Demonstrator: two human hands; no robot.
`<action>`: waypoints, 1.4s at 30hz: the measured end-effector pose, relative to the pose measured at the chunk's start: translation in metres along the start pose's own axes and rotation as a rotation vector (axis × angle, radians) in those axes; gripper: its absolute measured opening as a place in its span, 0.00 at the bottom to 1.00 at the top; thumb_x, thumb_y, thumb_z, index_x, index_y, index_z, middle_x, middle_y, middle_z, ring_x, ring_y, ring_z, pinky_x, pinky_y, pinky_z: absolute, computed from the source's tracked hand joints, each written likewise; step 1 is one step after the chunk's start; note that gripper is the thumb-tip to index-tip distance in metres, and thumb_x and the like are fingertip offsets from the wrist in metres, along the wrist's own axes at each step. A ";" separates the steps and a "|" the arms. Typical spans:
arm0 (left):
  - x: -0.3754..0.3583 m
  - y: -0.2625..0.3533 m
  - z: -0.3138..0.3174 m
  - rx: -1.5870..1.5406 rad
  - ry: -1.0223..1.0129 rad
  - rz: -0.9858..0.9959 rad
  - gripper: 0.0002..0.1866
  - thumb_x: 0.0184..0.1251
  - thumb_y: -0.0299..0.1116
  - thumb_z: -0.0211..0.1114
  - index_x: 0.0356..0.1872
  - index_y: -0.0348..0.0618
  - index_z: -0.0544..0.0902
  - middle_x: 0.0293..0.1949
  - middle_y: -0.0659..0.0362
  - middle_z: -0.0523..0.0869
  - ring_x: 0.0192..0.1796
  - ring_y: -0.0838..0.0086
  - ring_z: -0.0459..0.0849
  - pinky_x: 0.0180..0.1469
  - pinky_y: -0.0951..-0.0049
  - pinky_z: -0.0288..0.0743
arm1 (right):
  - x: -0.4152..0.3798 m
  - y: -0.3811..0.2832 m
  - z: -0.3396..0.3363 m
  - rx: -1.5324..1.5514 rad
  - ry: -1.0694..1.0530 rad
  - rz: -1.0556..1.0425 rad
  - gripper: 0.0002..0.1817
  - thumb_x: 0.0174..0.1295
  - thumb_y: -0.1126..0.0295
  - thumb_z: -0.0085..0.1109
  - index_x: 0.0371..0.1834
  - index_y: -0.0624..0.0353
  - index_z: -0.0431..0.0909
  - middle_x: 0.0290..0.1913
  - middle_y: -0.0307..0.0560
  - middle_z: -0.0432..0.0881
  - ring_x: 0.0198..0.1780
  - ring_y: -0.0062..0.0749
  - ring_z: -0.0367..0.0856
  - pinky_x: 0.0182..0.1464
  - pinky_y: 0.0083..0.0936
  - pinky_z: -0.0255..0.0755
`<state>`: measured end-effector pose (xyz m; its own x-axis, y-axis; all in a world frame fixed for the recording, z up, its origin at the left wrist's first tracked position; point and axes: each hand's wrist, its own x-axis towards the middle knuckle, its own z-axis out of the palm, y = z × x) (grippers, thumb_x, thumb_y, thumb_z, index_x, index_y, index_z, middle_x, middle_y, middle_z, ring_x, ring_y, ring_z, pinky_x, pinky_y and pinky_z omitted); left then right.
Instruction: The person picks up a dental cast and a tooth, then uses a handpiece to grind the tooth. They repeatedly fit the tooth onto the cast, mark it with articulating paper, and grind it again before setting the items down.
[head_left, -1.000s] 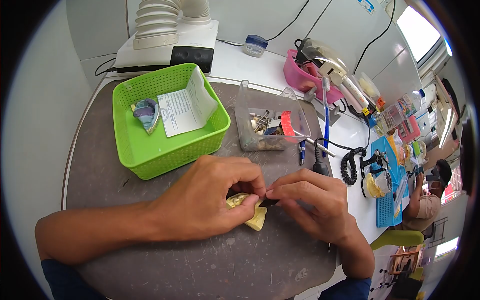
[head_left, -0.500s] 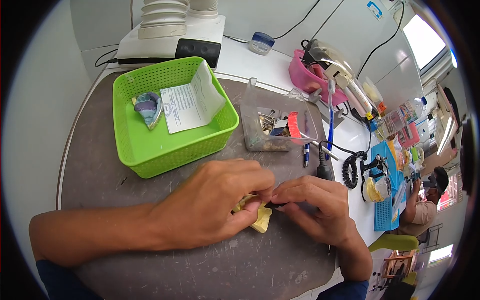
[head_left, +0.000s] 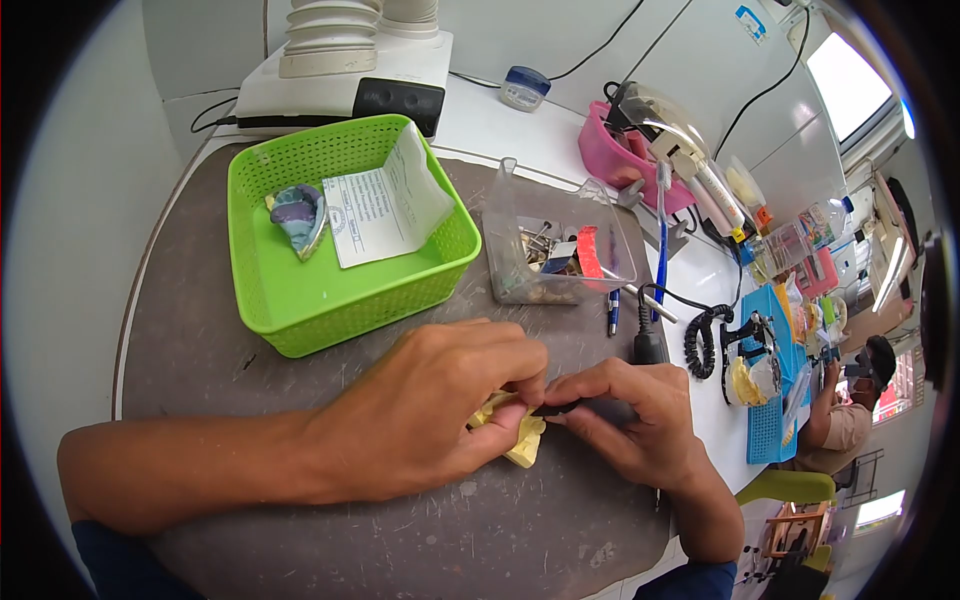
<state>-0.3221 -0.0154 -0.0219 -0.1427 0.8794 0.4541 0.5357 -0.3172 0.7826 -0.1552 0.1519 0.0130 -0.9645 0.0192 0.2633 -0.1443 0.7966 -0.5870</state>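
My left hand is closed around a yellow plaster dental model, low over the brown mat. Most of the model is hidden by the fingers; its lower right end shows. Against the model's upper right side, my right hand pinches a small, dark, thin piece between thumb and fingers. The kind of this dark piece cannot be made out. Its left end meets the left fingertips.
A green basket holds a blue-purple dental impression and a printed paper. Right of it stands a clear bin with small tools. A blue toothbrush, a coiled cord and an articulator are farther right. Another person sits beyond.
My right fingers have shifted slightly, and more of the dark piece shows between the hands. The left hand keeps its hold on the dental model, almost unmoved.
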 end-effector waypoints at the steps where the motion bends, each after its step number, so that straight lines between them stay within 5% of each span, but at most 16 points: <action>1: 0.000 0.000 0.000 0.001 -0.005 -0.006 0.06 0.57 0.20 0.68 0.34 0.36 0.81 0.33 0.54 0.84 0.38 0.61 0.85 0.40 0.65 0.76 | 0.000 0.001 0.000 -0.001 -0.002 0.002 0.11 0.60 0.76 0.71 0.46 0.58 0.86 0.38 0.46 0.90 0.37 0.38 0.91 0.37 0.27 0.81; 9: 0.001 0.000 0.000 0.005 -0.004 -0.006 0.06 0.57 0.20 0.69 0.34 0.36 0.81 0.33 0.54 0.84 0.37 0.61 0.85 0.40 0.65 0.76 | -0.001 0.003 0.000 0.018 0.002 0.025 0.10 0.60 0.78 0.70 0.44 0.58 0.86 0.36 0.45 0.90 0.34 0.38 0.91 0.35 0.26 0.80; 21: -0.004 0.008 -0.009 0.082 -0.031 -0.021 0.08 0.56 0.17 0.64 0.38 0.35 0.83 0.38 0.53 0.85 0.37 0.64 0.86 0.36 0.70 0.79 | -0.003 -0.003 -0.011 0.010 0.207 0.015 0.12 0.52 0.89 0.63 0.39 0.66 0.86 0.42 0.53 0.89 0.44 0.36 0.89 0.48 0.27 0.80; 28: 0.001 0.015 -0.017 0.098 -0.290 0.088 0.14 0.54 0.17 0.66 0.42 0.41 0.83 0.50 0.55 0.82 0.39 0.66 0.86 0.38 0.72 0.80 | -0.012 -0.009 -0.017 -0.050 0.211 -0.016 0.13 0.56 0.86 0.67 0.43 0.63 0.86 0.39 0.47 0.87 0.37 0.29 0.89 0.39 0.23 0.82; 34: -0.001 0.010 -0.013 0.119 -0.275 0.114 0.13 0.55 0.25 0.76 0.41 0.43 0.84 0.47 0.57 0.81 0.45 0.63 0.83 0.44 0.66 0.79 | -0.018 -0.013 -0.013 -0.036 0.176 -0.076 0.12 0.55 0.85 0.68 0.43 0.61 0.86 0.39 0.46 0.87 0.36 0.32 0.89 0.37 0.24 0.82; 42: -0.002 0.013 -0.012 -0.033 -0.271 0.008 0.11 0.57 0.27 0.79 0.39 0.44 0.87 0.44 0.59 0.81 0.43 0.71 0.82 0.41 0.71 0.77 | -0.021 -0.019 -0.013 -0.201 0.118 -0.237 0.12 0.53 0.79 0.71 0.41 0.55 0.87 0.41 0.41 0.88 0.35 0.31 0.89 0.33 0.25 0.81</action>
<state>-0.3246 -0.0254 -0.0080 0.0914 0.9384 0.3332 0.5080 -0.3318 0.7949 -0.1297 0.1444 0.0282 -0.8753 -0.1209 0.4682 -0.3044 0.8902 -0.3390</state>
